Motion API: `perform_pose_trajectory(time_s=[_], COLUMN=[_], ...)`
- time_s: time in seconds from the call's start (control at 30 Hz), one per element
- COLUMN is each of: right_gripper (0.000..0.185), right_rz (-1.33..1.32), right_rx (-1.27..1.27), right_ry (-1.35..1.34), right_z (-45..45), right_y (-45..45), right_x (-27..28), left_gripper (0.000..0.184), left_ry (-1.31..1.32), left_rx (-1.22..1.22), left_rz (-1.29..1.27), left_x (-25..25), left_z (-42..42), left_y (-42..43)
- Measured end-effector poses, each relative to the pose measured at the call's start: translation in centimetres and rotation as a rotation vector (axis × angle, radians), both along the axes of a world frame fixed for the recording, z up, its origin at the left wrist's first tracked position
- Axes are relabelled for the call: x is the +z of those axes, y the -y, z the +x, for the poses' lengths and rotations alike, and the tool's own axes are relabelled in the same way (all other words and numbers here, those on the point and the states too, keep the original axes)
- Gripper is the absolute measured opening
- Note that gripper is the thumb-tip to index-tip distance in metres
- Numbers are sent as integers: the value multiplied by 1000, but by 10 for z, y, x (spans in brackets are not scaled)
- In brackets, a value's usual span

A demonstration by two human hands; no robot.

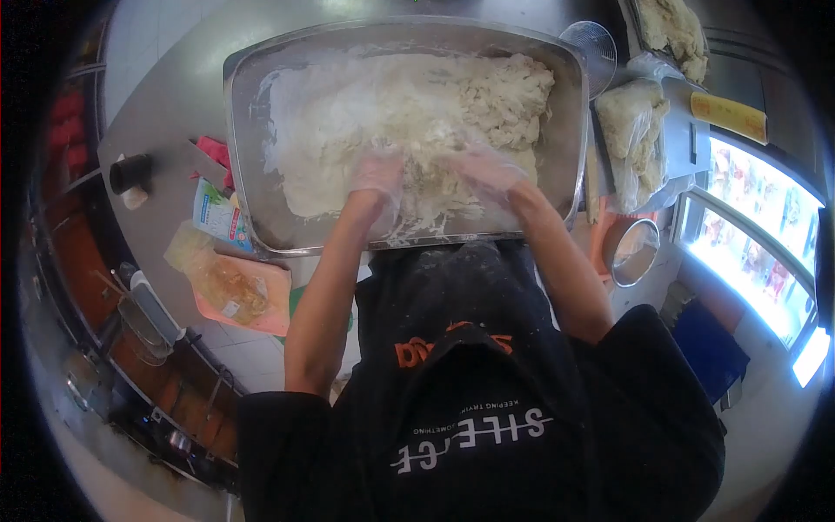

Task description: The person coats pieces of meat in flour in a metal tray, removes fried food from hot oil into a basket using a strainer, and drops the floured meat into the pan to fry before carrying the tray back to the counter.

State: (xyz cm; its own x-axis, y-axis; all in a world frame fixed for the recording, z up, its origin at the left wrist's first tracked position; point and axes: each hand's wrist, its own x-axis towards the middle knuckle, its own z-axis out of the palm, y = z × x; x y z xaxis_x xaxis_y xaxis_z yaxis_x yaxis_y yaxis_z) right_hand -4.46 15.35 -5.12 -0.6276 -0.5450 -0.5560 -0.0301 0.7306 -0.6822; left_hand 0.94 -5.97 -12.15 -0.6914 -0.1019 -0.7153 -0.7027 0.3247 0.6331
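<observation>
A large metal tray [252,187] holds a wide mass of dough [509,100], heavily dusted with white flour [348,87] over its left and middle. Both hands wear clear, thin gloves and press into the near middle of the dough. My left hand [379,174] touches it left of centre, its fingers sunk in the floury mass or blurred. From the other side my right hand [485,172] reaches inward, with its fingertips blurred against the dough. Whether the fingers are curled around dough or stretched out cannot be made out.
Right of the tray are a wire sieve [591,59], bagged dough [633,139], a yellow-handled item [729,117] and a round metal container [632,252]. At left lie a printed packet [219,213], a dark cup [130,173] and a pink tray [270,296] with a plastic bag. A lit display fridge [752,235] stands right.
</observation>
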Motion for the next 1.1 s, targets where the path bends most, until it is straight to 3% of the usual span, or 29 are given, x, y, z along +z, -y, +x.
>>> perform_pose_trajectory(time_s=[0.03, 0.07, 0.13, 0.17, 0.27, 0.37, 0.47, 0.57, 0.63, 0.77, 0.97, 1.1], right_gripper=[63, 64, 71, 75, 68, 57, 47, 44, 45, 49, 47, 43], right_rz=[137, 272, 422, 499, 440, 451, 229, 186, 228, 306, 312, 219], right_rx=[-93, -186, -86, -35, 290, 70, 149, 71, 100, 170, -4, 98], right_ry=[5, 7, 127, 183, -489, -89, 59, 85, -62, -315, -205, -205], right_z=[-2, -5, -6, -8, 36, 27, 36, 18, 19, 15, -5, 1], right_y=[0, 2, 14, 21, 40, 90, 81, 55, 39, 25, 34, 25], right_x=[4, 7, 21, 24, -43, 5, -35, 4, 14, 8, 61, 40], left_gripper=[38, 34, 29, 29, 27, 27, 31, 31, 29, 24, 33, 46], left_ry=[-12, -96, -273, -236, -131, -52, 57, -10, -56, -8, -83, -204], left_rx=[84, -348, -1220, -1222, -1154, -1008, -963, -850, -834, -768, -345, -194], left_rz=[62, -114, -466, -425, -328, -285, -226, -268, -307, -334, -222, -203], left_x=[1, 11, 38, 39, 34, 26, 52, 57, 44, 64, 70, 69], left_z=[5, 9, 7, 2, 6, 5, -2, 4, 22, 2, 6, 5], left_y=[4, 13, 27, 24, 13, 8, 18, 37, 47, 47, 54, 51])
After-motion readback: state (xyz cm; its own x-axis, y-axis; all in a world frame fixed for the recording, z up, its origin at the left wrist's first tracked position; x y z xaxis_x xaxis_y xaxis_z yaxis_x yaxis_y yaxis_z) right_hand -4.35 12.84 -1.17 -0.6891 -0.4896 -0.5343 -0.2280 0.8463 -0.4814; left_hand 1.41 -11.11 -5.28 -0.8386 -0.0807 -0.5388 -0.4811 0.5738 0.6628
